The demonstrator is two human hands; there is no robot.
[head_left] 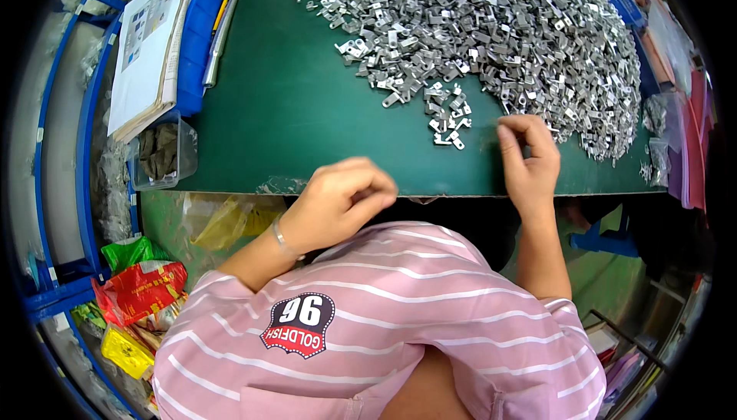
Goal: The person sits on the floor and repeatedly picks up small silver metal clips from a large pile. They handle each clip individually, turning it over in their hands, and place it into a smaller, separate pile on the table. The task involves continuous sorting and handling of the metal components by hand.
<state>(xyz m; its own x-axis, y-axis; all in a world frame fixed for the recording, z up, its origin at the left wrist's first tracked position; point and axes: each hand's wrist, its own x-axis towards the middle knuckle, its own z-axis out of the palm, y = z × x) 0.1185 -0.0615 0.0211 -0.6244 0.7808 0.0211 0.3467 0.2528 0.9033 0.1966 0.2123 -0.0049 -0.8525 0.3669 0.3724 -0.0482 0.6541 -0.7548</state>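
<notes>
A large heap of small silvery bent metal brackets (491,28), with holes in them, covers the far right of the green table (292,113). A small loose group of the same brackets (449,117) lies at the heap's near edge. My left hand (338,201), with a bracelet at the wrist, is over the table's near edge. Its fingers are curled in toward the thumb, and whatever they may hold is hidden. Beside the heap's near side, my right hand (531,160) has its thumb and fingertips brought together; nothing between them can be made out.
At the left stand a blue file tray (201,44) with papers (146,44) and a clear plastic box (184,151) with dark cloth-like contents. Blue shelving (88,120) rises beyond. Coloured bags (142,293) lie below. Plastic bags and folders (683,136) edge the right.
</notes>
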